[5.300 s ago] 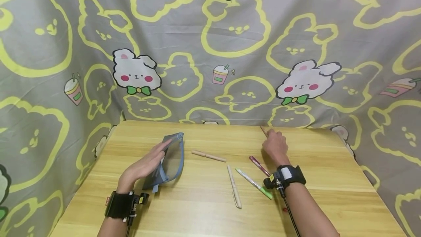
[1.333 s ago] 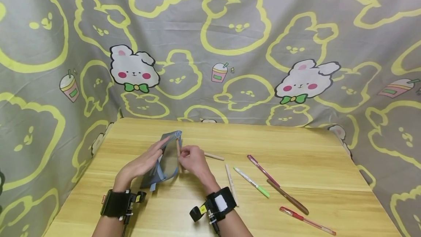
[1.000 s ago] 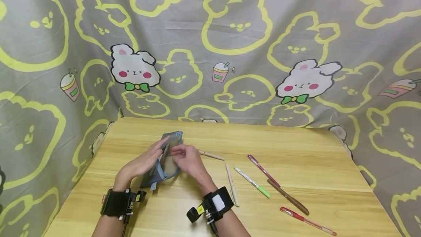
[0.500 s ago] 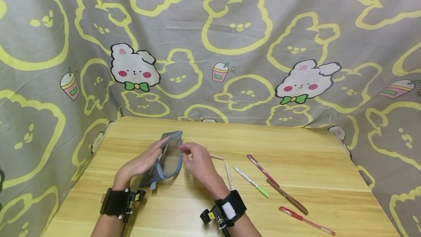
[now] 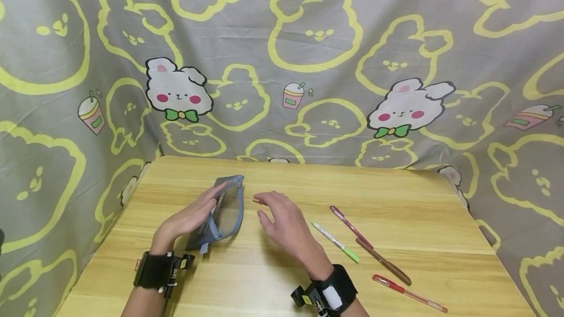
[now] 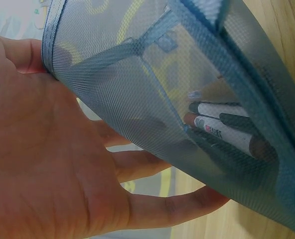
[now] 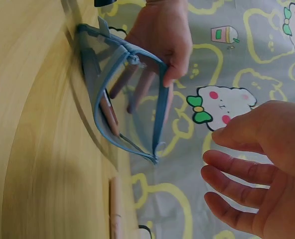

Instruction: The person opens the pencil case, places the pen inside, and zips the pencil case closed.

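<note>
A blue mesh pencil pouch (image 5: 241, 216) stands with its mouth gaping on the left part of the table. My left hand (image 5: 191, 216) lies against its outer side, fingers straight along the mesh. Through that mesh, the left wrist view shows several pens, among them a white marker (image 6: 222, 132). In the right wrist view a tan pen (image 7: 109, 114) lies inside too. My right hand (image 5: 286, 224) hovers right of the pouch, fingers apart and slightly bent, holding nothing. Near it a beige pen (image 7: 115, 209) lies on the table, hidden from the head view by this hand.
Right of my hand lie a green-capped pen (image 5: 336, 242), a dark red pen (image 5: 351, 227), a brown pen (image 5: 384, 261) and a red-capped pen (image 5: 410, 293). A patterned grey curtain (image 5: 246, 38) borders the wooden table (image 5: 185, 175) at the back and sides.
My right hand carried a tan pen from the far right to the pouch and let it go inside. It has since drawn back to the right, bare. My left hand stays at the pouch.
</note>
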The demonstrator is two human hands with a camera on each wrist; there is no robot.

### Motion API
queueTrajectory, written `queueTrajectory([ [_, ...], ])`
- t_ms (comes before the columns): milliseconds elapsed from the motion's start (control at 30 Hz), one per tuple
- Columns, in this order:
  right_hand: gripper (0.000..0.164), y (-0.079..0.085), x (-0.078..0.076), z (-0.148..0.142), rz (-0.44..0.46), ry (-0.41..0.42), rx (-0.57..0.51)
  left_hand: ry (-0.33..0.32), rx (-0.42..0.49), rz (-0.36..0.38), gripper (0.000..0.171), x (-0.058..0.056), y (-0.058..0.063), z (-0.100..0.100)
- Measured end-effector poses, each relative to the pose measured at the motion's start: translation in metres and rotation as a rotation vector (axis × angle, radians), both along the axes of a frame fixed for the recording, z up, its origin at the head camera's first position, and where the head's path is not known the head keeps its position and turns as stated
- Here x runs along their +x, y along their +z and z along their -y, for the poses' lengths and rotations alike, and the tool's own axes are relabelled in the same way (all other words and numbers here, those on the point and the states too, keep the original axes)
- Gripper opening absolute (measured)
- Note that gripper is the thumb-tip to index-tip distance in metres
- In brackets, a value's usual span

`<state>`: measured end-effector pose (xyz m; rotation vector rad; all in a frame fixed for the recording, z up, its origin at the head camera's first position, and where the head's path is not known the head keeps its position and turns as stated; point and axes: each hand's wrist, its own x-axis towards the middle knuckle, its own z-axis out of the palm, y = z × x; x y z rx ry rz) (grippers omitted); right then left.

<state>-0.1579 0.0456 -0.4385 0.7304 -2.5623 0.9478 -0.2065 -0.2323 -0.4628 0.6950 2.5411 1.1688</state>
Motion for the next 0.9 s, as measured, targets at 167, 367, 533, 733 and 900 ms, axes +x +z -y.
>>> queueTrajectory([
  [167,0.035,0.001,0.012,-0.018,-0.06,-0.036,0.005,-0.024,0.0,-0.01,0.055,-0.001,0.0,0.0],
  [367,0.032,0.002,0.015,-0.032,-0.101,-0.072,0.016,-0.015,0.004,-0.008,0.056,-0.003,0.0,0.0],
  [533,0.031,0.004,0.013,-0.042,-0.113,-0.093,0.042,-0.002,-0.007,0.001,0.056,-0.001,-0.002,-0.001],
  [733,0.033,0.002,0.006,-0.066,-0.074,-0.182,0.044,-0.001,-0.007,0.003,0.056,-0.001,-0.002,-0.002],
  [900,0.033,-0.009,-0.006,-0.087,-0.03,-0.278,0.046,-0.008,-0.006,-0.003,0.056,-0.002,-0.003,-0.002],
])
